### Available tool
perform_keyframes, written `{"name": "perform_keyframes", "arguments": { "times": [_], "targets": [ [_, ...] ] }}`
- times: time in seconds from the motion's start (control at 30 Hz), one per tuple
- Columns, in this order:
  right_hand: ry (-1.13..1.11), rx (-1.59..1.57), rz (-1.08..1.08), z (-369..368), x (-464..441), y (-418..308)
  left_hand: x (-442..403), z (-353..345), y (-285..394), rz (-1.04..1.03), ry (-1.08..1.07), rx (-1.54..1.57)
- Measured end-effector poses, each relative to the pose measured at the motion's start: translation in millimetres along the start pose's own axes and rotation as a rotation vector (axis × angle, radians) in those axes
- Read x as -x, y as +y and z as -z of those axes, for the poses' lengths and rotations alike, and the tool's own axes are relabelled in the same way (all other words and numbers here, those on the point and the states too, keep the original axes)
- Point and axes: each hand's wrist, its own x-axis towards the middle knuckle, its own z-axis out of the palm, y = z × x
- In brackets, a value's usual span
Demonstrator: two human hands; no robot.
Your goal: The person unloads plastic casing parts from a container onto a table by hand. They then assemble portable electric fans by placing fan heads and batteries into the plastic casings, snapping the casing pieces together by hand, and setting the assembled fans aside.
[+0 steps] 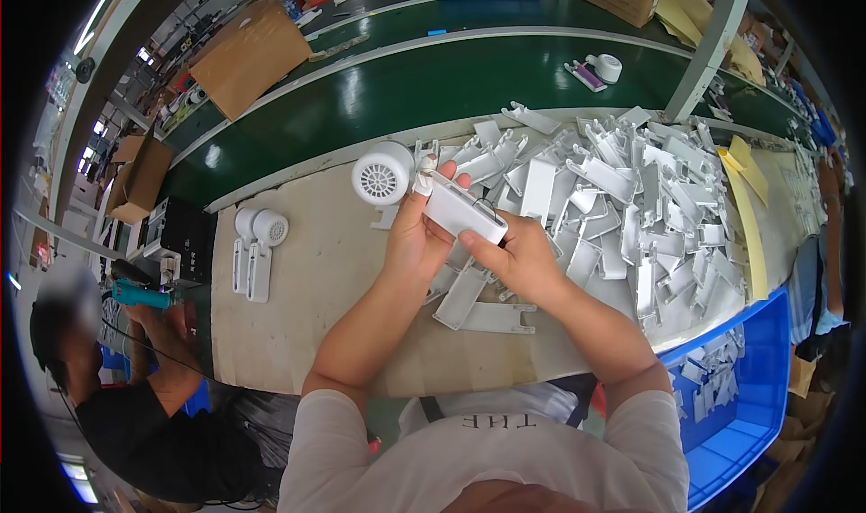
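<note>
A white handheld fan is held in front of me in both hands, its round grilled head pointing to the left. My left hand is closed around the neck end of the handle, with fingertips showing behind it. My right hand grips the other end, thumb pressed on the casing. A thin dark wire shows along the handle's far edge. Close by lies a heap of white plastic handle covers, with a few loose covers under my forearms.
Two fans lie side by side on the left of the worktable. Behind it runs a green conveyor carrying another fan. A blue bin with white pieces stands lower right. At left, a co-worker holds a teal tool.
</note>
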Motion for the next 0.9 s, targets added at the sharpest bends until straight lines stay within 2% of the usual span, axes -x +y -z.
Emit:
{"name": "perform_keyframes", "arguments": {
  "times": [0.03, 0.17, 0.23, 0.27, 0.33, 0.4, 0.47, 0.53, 0.6, 0.67, 0.7, 0.73, 0.77, 0.8, 0.83, 0.87, 0.9],
  "targets": [
    [0.009, 0.028, 0.050, -1, 0, 1, 0, 0, 0, 0.001, -0.012, 0.000],
    [-0.038, 0.010, 0.012, -2, 0, 5, -1, 11, 2, -0.012, -0.032, 0.027],
    [-0.240, 0.025, -0.141, 0, 0, 3, -2, 11, 14, -0.058, -0.054, -0.194],
    [-0.240, 0.042, -0.131, 4, -2, -2, -5, 11, 27, -0.070, -0.064, -0.183],
    [-0.447, 0.340, -0.047, 13, 1, -21, -3, 22, 65, 0.042, -0.059, -0.718],
    [-0.448, 0.432, -0.044, 29, -5, -32, -4, 61, 91, -0.127, 0.001, -1.255],
    [-0.280, 0.573, 0.154, 56, -24, -28, 14, 70, 119, -0.131, 0.191, -1.819],
    [-0.118, 0.734, 0.275, 86, -55, -16, 29, 88, 138, -0.163, 0.361, -2.068],
    [0.033, 0.930, 0.324, 122, -91, 8, 37, 131, 154, -0.402, 0.436, -2.236],
    [0.089, 1.052, 0.229, 160, -129, 38, 41, 150, 166, -0.310, 0.626, -2.314],
    [0.079, 1.126, 0.128, 178, -149, 51, 39, 143, 166, -0.310, 0.626, -2.302],
    [0.069, 1.197, 0.026, 193, -167, 66, 38, 130, 166, -0.167, 0.786, -2.278],
    [0.066, 1.207, 0.026, 204, -185, 83, 36, 121, 166, -0.021, 0.940, -2.243],
    [0.012, 1.270, -0.075, 214, -202, 101, 36, 121, 163, -0.023, 0.937, -2.234],
    [-0.037, 1.328, -0.179, 218, -216, 111, 38, 123, 159, -0.305, 0.876, -2.441],
    [-0.032, 1.335, -0.177, 222, -229, 122, 37, 124, 157, -0.611, 0.799, -2.621],
    [0.003, 1.308, -0.225, 221, -240, 129, 35, 121, 155, -0.608, 0.802, -2.617]
  ]
}}
